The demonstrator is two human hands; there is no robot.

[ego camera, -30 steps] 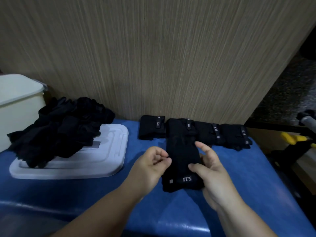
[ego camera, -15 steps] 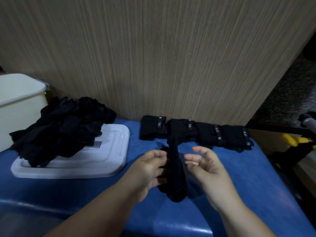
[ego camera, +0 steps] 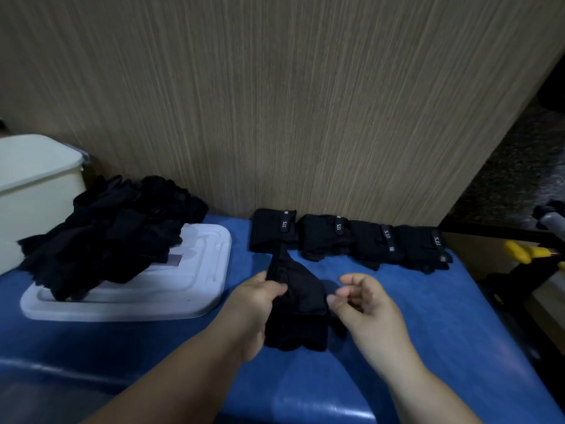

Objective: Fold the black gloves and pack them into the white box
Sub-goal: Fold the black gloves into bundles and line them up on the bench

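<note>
Black fabric is held in the left hand point(ego camera: 256, 304): one black glove point(ego camera: 298, 304) is pinched at its upper left edge between the thumb and the curled fingers point(ego camera: 276, 290). This glove lies on the blue tabletop point(ego camera: 428, 316) near the middle of the front edge, and its upper end is lifted into a narrow point that reaches toward the back edge. The lower, wider end rests flat on the blue surface.

The right hand point(ego camera: 367, 307) is seen just beside the glove on its right side — its fingers are loosely curled and half apart, and nothing is held in them. Whether the fingertips touch the fabric cannot be told.

Along the back edge of the tabletop, against the wooden wall point(ego camera: 275, 102), a row of four folded gloves point(ego camera: 351, 240) is placed side by side, each one touching the next, with small white lettering on the straps.

At the left part of the tabletop a white lid point(ego camera: 195, 270) lies flat, and a loose pile of unfolded black gloves point(ego camera: 113, 237) is heaped on its far left portion. Behind this pile, at the back left corner, the white box point(ego camera: 33, 194) stands — only its right part is visible. Yellow-handled objects point(ego camera: 519, 254) are seen beyond the right edge of the tabletop.
</note>
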